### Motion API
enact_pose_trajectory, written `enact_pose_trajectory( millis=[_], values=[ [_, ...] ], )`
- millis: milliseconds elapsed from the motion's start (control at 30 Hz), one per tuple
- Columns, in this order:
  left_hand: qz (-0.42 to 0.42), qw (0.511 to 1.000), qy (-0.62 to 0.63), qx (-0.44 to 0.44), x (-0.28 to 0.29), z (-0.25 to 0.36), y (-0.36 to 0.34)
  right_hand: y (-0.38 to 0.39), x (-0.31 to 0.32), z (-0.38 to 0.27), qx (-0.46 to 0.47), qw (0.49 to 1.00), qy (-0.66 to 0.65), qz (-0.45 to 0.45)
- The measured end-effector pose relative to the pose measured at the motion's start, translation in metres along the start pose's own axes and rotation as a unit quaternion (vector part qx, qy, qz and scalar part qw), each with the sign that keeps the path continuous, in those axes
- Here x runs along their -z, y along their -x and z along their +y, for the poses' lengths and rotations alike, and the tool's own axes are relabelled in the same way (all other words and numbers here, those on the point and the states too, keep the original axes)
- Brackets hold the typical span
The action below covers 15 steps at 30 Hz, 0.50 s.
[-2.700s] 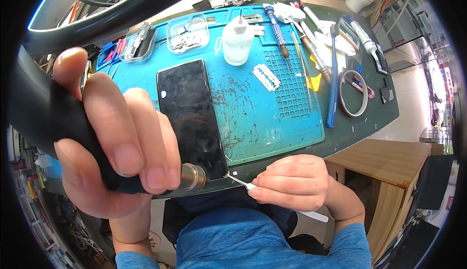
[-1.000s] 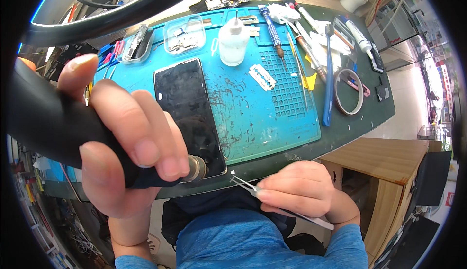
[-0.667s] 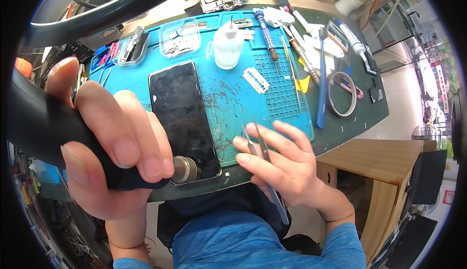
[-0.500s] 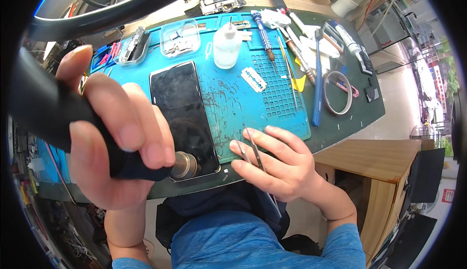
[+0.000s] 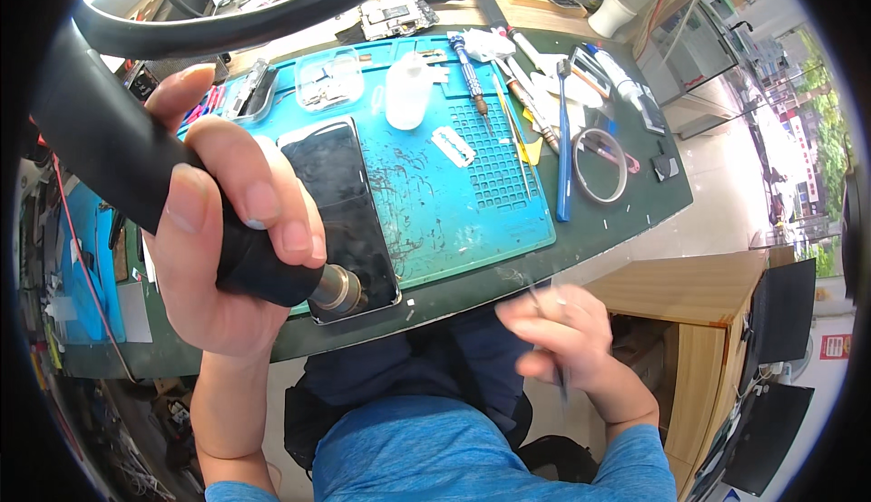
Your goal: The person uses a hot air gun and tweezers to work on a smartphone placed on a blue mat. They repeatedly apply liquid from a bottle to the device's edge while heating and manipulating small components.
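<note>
My left hand (image 5: pixel 240 202) is wrapped round the black handle of a hot air gun (image 5: pixel 118 139). Its metal nozzle points at the lower end of a dark-screened smartphone (image 5: pixel 337 184), which lies face up on a blue work mat (image 5: pixel 426 221). Off the table's near edge, my right hand (image 5: pixel 567 329) is smeared by motion; its fingers are closed on thin dark tweezers (image 5: pixel 537 300). A small white bit (image 5: pixel 411 302) lies beside the phone's near corner.
Beyond the phone stand a white bottle (image 5: pixel 408 93) and a clear box of small parts (image 5: pixel 328 80). A razor blade (image 5: pixel 453 146), a screwdriver (image 5: pixel 472 75), a blue brush (image 5: pixel 564 157) and a tape roll (image 5: pixel 601 168) lie to the right. A black hose (image 5: pixel 245 30) arches overhead.
My right hand has moved right with the tweezers, away from the phone and off the table's edge. The left hand keeps the hot air gun at the phone's lower end.
</note>
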<state>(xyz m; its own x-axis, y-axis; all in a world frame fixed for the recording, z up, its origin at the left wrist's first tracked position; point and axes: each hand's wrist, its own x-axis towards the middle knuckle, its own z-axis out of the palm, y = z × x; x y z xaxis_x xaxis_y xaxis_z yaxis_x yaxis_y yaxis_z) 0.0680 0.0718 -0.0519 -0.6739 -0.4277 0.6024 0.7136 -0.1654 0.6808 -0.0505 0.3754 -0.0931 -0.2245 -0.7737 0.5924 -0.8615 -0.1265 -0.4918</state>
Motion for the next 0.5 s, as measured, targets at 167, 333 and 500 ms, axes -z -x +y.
enact_pose_trajectory(
  millis=[167,333,500],
  values=[
    [0.001,1.0,-0.012,0.0,0.002,0.0,0.0,-0.046,-0.031,0.003,0.025,0.984,0.153,-0.089],
    [0.009,1.0,-0.005,0.007,0.005,-0.001,0.001,-0.048,-0.027,0.013,0.035,0.995,0.077,-0.045],
    [0.005,1.0,0.0,0.005,0.002,0.001,0.002,-0.004,0.0,0.003,-0.045,0.988,-0.123,0.083]
  ],
)
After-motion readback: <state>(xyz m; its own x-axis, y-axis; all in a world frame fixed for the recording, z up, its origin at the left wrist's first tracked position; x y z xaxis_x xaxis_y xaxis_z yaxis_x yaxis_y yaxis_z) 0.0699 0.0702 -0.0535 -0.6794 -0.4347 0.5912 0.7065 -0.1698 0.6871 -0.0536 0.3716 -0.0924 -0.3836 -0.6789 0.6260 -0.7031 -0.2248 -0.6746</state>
